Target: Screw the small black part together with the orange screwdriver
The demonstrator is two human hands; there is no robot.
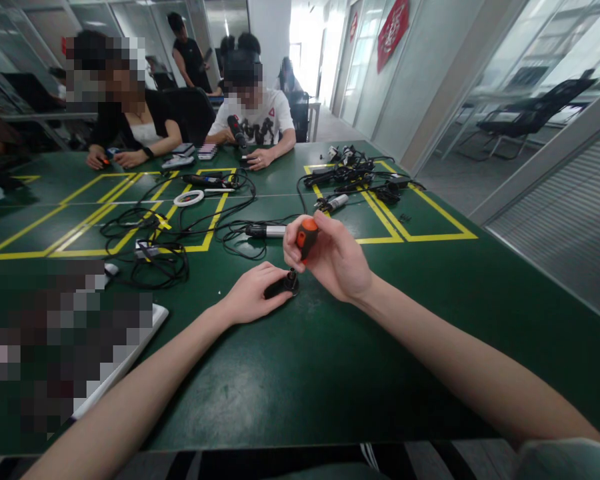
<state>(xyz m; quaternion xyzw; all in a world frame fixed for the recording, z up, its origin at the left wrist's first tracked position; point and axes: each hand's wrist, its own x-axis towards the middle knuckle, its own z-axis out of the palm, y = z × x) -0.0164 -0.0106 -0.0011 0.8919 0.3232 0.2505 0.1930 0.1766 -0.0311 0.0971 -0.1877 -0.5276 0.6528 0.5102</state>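
Two bare forearms [170, 363]: reaching in over the near edge of the green table [260, 393], angled toward each other.
White-edged thing [156, 321]: lying just left of the left forearm, mostly blurred out.
Left hand [247, 293]: low at the tabletop, back upward, pinching a small black part [275, 288] between thumb and fingers; probably kept so to steady it.
Black part: between the hands, stub end pointing up beyond the fingertips, perhaps for access from above.
Right hand [343, 260]: raised above, wrist bent, palm turned left, fingers wrapped around an orange-and-grey handle [307, 237]; likely upright for alignment with the stub. Contact at the stub: cannot tell.
Silver-and-black cylinder [273, 231]: just beyond the hands.
Cables [163, 270]: looped farther left, near a white ring [189, 198].
Yellow tape [445, 237]: outlining boxes, seemingly for sorting.
Far side: two seated co-workers [275, 110], one holding a black-and-red tool [237, 131].
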